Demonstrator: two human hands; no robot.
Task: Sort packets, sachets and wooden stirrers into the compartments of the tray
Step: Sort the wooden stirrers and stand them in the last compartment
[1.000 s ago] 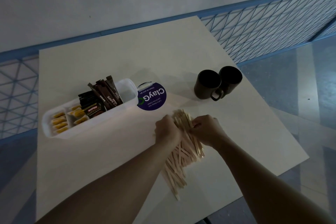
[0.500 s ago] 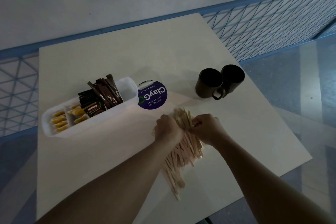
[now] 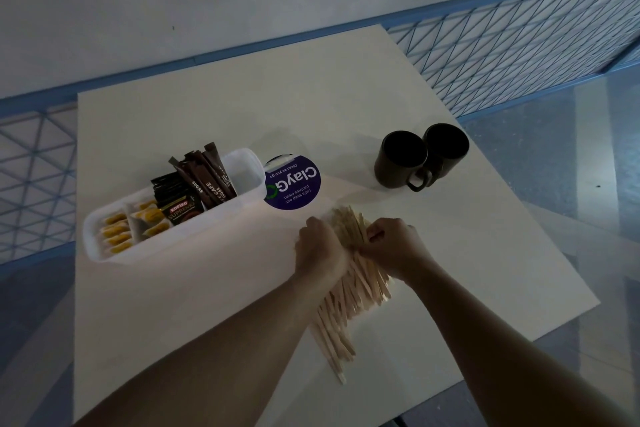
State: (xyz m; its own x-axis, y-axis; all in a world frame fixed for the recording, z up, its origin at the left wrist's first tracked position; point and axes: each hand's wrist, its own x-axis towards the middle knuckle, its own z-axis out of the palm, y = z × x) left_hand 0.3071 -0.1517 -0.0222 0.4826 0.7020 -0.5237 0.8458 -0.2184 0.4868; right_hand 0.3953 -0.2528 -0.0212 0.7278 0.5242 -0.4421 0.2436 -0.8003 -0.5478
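Head cam: open table (image 3: pixel 194 295) top runs along far edge & near-left corner. 2 black mugs (image 3: pixel 403 159) by right edge, purple sticker (image 3: pixel 294 185) just beside the tray (image 3: pixel 166 243), which sits toward left edge w/ packets (image 3: pixel 180 208) inside. Stirrers (image 3: pixel 346 305) piled near front edge. My L hand (image 3: pixel 320 248) & R hand (image 3: pixel 393 248) both grip the pile's far end.

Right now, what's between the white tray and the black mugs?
Head view: a round purple ClayGo sign by the tray, then bare table up to the mugs.
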